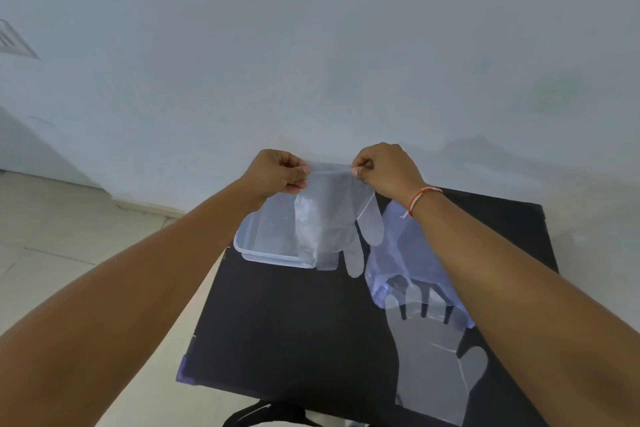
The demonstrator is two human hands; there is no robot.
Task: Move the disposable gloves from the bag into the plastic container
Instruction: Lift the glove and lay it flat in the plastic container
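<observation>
A clear disposable glove [332, 218] hangs fingers-down in the air. My left hand [280, 172] pinches one corner of its cuff and my right hand [384, 170] pinches the other. The glove hangs over the right end of the clear plastic container [263, 243], which sits at the table's far left corner. To the right lies the bluish plastic bag [408, 253], partly under my right forearm. A second clear glove [440, 357] lies flat on the table in front of the bag, its fingertips touching the bag's mouth.
The black table [294, 322] is small; its left and near edges drop to a light tiled floor [69, 236]. A pale wall [311, 45] rises just behind the table. A dark chair base [270, 416] shows below the near edge.
</observation>
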